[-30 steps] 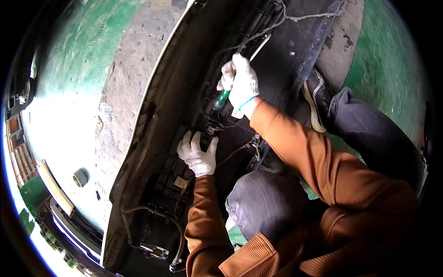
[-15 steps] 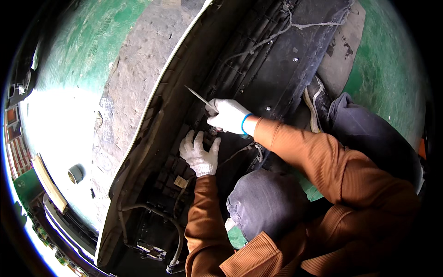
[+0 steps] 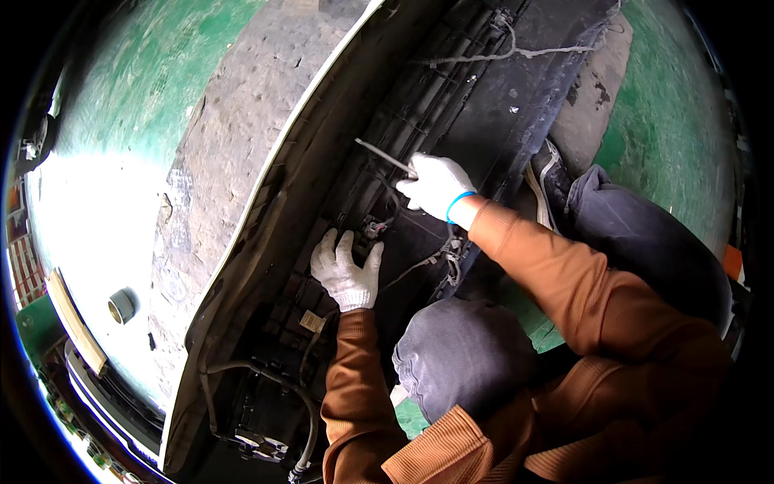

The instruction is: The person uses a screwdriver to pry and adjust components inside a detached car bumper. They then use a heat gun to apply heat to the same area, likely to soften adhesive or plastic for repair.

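The black inner side of a long bumper-like car part (image 3: 484, 121) lies before me, its pale edge curving along the left. My left hand (image 3: 347, 270), in a white glove, rests on its dark ribbed inside with fingers spread. Just beyond my left fingertips sits a small connector (image 3: 375, 228). My gloved right hand (image 3: 435, 185) is closed on a thin grey metal tool (image 3: 383, 153), which points up and left; its handle is hidden. A dark wire (image 3: 393, 196) curves from near the connector toward my right hand; whether I grip it too, I cannot make out.
A grey cable (image 3: 484, 58) crosses the far end of the part. Toward the near end, a thick hose (image 3: 310, 411) bends around dark fittings. Worn grey matting (image 3: 234, 105) covers green floor. On the left, a short round tube piece (image 3: 121, 307) stands near a wooden plank (image 3: 76, 323).
My right hand has moved right and slightly farther away with the tool, uncovering the connector and wire. The grey cable at the far end has shifted. My left hand stays nearly in place.
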The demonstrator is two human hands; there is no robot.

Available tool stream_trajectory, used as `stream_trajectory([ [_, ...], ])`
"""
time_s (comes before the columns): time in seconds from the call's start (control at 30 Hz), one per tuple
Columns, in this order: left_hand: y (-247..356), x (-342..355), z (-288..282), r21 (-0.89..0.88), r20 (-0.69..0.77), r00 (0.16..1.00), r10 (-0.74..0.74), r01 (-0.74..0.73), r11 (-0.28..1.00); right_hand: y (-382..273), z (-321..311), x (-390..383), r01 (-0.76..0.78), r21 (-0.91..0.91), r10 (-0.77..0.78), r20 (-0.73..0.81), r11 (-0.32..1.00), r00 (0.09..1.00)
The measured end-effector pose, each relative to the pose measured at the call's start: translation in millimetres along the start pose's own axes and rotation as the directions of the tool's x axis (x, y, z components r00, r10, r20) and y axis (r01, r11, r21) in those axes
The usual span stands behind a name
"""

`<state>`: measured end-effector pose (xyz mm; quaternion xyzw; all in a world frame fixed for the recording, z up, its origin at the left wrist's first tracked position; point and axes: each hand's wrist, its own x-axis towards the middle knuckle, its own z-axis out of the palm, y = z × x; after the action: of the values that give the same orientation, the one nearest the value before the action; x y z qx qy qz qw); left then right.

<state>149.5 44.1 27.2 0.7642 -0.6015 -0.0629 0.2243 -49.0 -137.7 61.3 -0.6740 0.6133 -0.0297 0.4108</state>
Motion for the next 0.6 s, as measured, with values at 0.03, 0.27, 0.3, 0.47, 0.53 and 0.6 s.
stream_trajectory([
  [0.03,-1.0,-1.2,-0.7,0.001,0.003,1.000,-0.007,0.007,1.000,-12.5,3.1,-1.6,0.016,-0.064,-0.015,0.021,0.998,1.000],
  [0.27,1.8,2.9,-4.1,0.002,0.038,0.999,-0.022,0.022,1.000,-28.9,39.4,-9.6,0.318,0.020,-0.312,0.258,0.948,0.914],
  [0.3,3.1,4.4,-7.9,0.006,0.048,0.998,-0.028,0.028,1.000,-37.8,39.4,-9.5,0.369,0.006,-0.360,0.237,0.929,0.902],
  [0.47,9.1,14.2,-15.6,0.069,0.107,0.994,-0.037,0.030,0.997,-50.6,31.4,-0.5,-0.206,0.262,-0.003,0.624,0.943,0.781],
  [0.53,15.6,18.9,-18.1,0.097,0.124,0.991,-0.059,0.047,0.994,-43.9,30.6,1.7,-0.259,0.340,-0.029,0.653,0.904,0.757],
  [0.6,24.1,25.2,-18.0,0.124,0.161,0.981,-0.106,0.086,0.989,-39.4,33.7,-0.1,-0.267,0.374,-0.043,0.646,0.888,0.762],
])
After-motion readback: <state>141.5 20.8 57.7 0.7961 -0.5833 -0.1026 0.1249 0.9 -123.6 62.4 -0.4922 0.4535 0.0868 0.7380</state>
